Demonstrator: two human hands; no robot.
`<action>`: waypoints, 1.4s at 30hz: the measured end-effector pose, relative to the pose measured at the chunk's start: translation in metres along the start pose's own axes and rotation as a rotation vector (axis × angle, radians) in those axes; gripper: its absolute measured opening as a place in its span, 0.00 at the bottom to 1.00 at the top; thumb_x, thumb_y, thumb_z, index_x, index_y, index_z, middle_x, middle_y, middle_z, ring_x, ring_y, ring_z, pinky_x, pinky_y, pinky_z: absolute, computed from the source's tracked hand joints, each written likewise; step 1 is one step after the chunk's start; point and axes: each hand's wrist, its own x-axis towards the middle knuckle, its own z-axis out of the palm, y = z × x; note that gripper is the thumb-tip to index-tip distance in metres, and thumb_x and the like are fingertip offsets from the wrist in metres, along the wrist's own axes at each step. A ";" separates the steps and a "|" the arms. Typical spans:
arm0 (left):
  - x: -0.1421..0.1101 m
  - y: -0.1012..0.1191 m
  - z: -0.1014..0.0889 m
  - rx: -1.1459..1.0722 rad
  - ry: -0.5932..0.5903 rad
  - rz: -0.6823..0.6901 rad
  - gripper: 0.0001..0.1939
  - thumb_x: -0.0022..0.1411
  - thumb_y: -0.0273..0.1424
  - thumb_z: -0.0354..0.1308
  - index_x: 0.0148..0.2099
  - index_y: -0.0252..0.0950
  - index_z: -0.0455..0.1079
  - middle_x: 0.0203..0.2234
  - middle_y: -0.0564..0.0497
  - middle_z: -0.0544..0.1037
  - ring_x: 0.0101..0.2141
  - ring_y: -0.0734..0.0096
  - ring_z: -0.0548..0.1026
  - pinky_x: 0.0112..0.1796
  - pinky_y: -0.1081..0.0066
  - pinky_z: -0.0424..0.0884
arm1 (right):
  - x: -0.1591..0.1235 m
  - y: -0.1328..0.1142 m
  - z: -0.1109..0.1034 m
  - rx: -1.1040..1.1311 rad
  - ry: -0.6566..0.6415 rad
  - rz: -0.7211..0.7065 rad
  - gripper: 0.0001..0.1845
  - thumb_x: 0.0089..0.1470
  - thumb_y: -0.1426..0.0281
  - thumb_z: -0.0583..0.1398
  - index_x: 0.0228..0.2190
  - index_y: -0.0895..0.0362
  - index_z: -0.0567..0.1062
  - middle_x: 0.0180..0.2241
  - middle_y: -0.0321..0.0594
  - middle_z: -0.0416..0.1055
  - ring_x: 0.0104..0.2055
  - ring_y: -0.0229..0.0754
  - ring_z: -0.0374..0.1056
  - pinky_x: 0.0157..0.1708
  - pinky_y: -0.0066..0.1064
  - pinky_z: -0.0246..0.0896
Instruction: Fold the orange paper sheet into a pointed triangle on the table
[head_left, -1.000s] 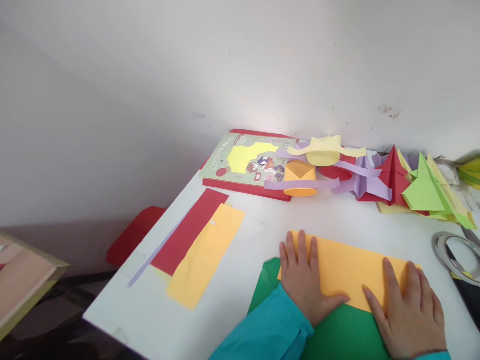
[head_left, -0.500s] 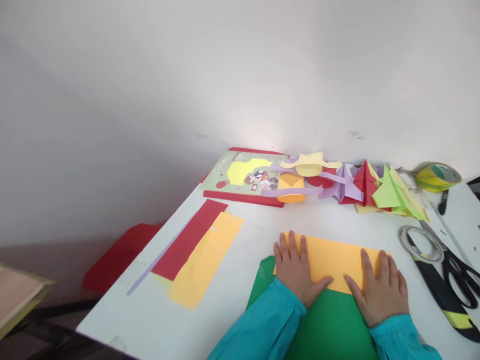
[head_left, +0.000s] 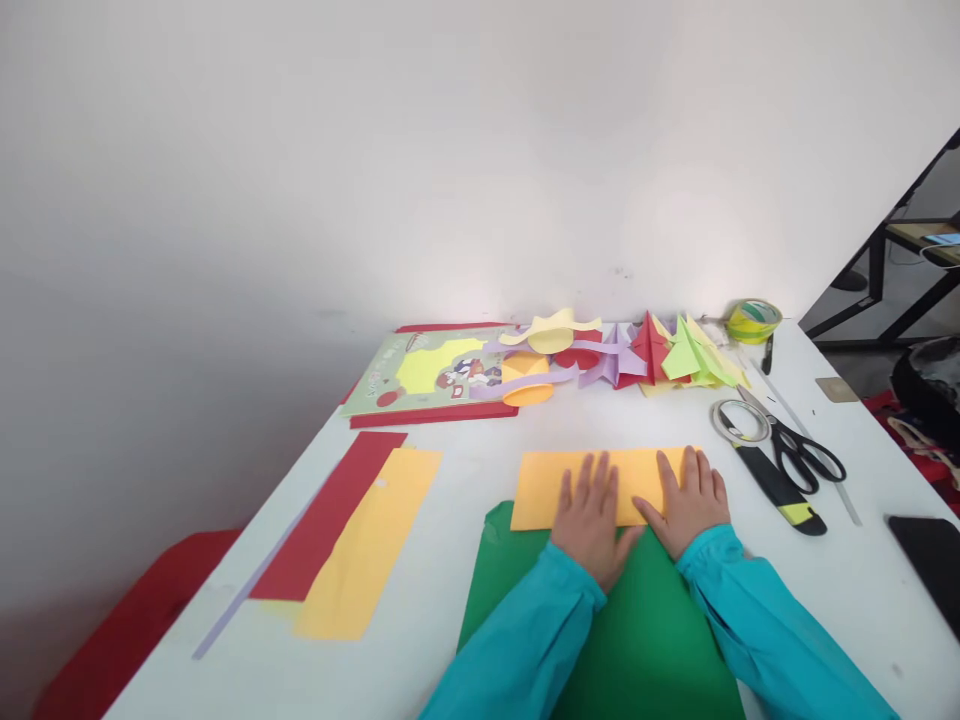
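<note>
A strip of orange paper [head_left: 541,490] lies crosswise over the top of a green sheet [head_left: 637,630] on the white table. My left hand [head_left: 591,510] rests on the middle of the strip, palm down, its fingers spread and slightly blurred. At the strip's right end, my right hand [head_left: 688,500] presses flat with fingers apart and the thumb pointing left. Both hands lie on top of the paper, close together. Parts of the strip and of the green sheet are hidden beneath hands and turquoise sleeves.
Left lie a red strip [head_left: 330,515] and another orange strip [head_left: 375,545]. Behind are a paper pack [head_left: 371,385], a red folded paper [head_left: 649,350] and a green one [head_left: 697,357]. Right lie scissors [head_left: 799,455], a tape roll [head_left: 720,418], a cutter [head_left: 776,488] and yellow-green tape [head_left: 754,322].
The view has swung to the right, showing more of the table's right side. My left hand has slid rightward along the orange strip, nearer my right hand, uncovering the strip's left end.
</note>
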 end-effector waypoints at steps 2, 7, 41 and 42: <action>-0.001 0.015 0.001 -0.073 -0.098 0.105 0.42 0.62 0.55 0.37 0.66 0.28 0.49 0.65 0.40 0.50 0.64 0.48 0.47 0.60 0.47 0.47 | 0.001 0.000 0.002 -0.008 -0.027 0.010 0.42 0.52 0.44 0.53 0.62 0.54 0.56 0.63 0.58 0.49 0.65 0.63 0.42 0.58 0.51 0.38; -0.005 0.030 0.001 -0.134 -0.242 0.041 0.51 0.56 0.63 0.32 0.67 0.27 0.43 0.66 0.39 0.44 0.64 0.37 0.40 0.58 0.36 0.40 | 0.001 -0.001 -0.003 -0.017 -0.052 0.020 0.42 0.53 0.44 0.52 0.62 0.54 0.55 0.63 0.58 0.48 0.65 0.62 0.42 0.58 0.50 0.36; -0.038 0.004 0.002 -0.067 -0.106 -0.183 0.48 0.59 0.60 0.35 0.66 0.24 0.48 0.65 0.35 0.50 0.64 0.45 0.45 0.60 0.46 0.44 | 0.002 0.006 0.009 -0.003 -0.012 0.009 0.43 0.53 0.43 0.50 0.62 0.54 0.54 0.64 0.56 0.46 0.65 0.62 0.40 0.58 0.51 0.37; -0.040 0.011 0.001 -0.107 -0.123 -0.082 0.47 0.60 0.60 0.35 0.67 0.27 0.47 0.65 0.39 0.49 0.64 0.47 0.45 0.60 0.47 0.46 | 0.001 0.005 0.008 -0.001 -0.012 0.006 0.42 0.53 0.43 0.50 0.62 0.54 0.55 0.64 0.57 0.46 0.65 0.62 0.40 0.58 0.51 0.37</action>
